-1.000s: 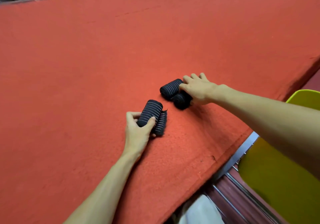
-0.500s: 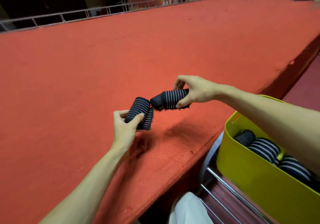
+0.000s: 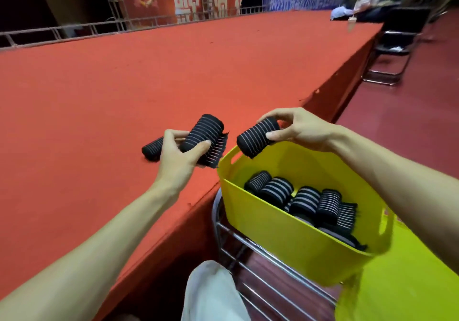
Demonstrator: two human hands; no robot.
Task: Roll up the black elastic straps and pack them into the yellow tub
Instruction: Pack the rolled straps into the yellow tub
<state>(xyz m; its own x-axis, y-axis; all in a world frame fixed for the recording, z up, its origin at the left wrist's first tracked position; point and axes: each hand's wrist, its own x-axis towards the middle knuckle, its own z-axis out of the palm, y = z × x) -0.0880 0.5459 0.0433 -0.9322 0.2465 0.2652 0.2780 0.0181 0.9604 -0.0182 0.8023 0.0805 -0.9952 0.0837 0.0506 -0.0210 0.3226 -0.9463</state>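
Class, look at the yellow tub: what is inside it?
Inside the yellow tub lie several rolled black straps with pale stripes, packed side by side. Its near wall and the top rolls hide the floor and anything lower; the right forearm covers the far right corner.

Bright overhead light, dark blurred background, soft shadows (wide-angle bending at edges).

Left forearm enters from lower left corner, bare, angled up toward centre. Left hand (image 3: 177, 155) grips strap rolls (image 3: 205, 133), thumb across front, fingers curled behind. Right forearm comes in from right edge. Right hand (image 3: 301, 129), knuckles up, pinches single roll (image 3: 257, 138) between thumb and fingers. Hands near, not touching.
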